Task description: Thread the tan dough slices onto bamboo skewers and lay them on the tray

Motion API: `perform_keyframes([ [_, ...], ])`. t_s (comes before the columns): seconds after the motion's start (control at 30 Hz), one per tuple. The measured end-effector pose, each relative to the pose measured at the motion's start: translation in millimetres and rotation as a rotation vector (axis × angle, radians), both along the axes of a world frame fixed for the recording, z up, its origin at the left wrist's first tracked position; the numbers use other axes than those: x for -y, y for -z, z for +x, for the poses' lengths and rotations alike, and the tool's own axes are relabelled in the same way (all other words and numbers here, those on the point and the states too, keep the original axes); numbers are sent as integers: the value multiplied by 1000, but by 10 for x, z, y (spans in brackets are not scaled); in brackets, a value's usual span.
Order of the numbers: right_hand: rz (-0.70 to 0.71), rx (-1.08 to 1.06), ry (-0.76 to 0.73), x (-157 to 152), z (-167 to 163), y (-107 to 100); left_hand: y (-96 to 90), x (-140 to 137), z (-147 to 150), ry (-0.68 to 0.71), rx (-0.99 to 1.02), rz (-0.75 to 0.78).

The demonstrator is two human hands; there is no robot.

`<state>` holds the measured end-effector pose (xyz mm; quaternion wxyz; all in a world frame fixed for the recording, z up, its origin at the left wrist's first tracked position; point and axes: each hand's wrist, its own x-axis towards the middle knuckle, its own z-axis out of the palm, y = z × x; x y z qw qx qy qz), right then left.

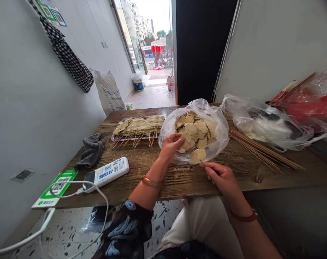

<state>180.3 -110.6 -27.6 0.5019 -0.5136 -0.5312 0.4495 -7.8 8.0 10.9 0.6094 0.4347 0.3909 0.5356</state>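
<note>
My left hand [169, 146] pinches a thin, round, pale beige slice [186, 138] at the near left side of an open clear plastic bag [222, 138]. Many similar slices [191, 129] lie heaped inside that bag. Closed around a thin wooden skewer [202, 163], my right hand [219, 175] is just in front of the bag. One slice [198, 155] sits on the skewer's tip. Left of the bag, a tray [114, 137] holds rows of skewered slices [139, 126], their sticks pointing toward me.
Loose skewers [263, 149] lie on the wooden table [147, 176] at right, beside crumpled plastic bags [276, 126]. On the left are a grey cloth [91, 151], a white power bank [112, 169] with a cable [105, 201], and a green QR card [55, 189].
</note>
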Motion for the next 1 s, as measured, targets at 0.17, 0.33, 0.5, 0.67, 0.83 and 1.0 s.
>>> perform_keyframes([
  [0.17,48,146,-17,-1,-23,-15,-50,-25,-140,-34,4,62],
  [0.33,96,251,-16,-9,-15,-14,-102,-47,-248,-25,-41,74],
  [0.5,119,320,-35,-7,-8,-1,-135,-28,-262,-11,-60,97],
  [0.67,183,373,-23,-5,-21,-30,-129,-24,-254,-24,-99,135],
  [0.83,203,385,-25,-17,-34,-33,-125,-23,-249,-28,-129,141],
  [1.0,237,403,-8,-34,-38,9,-115,-27,-255,-32,-153,169],
])
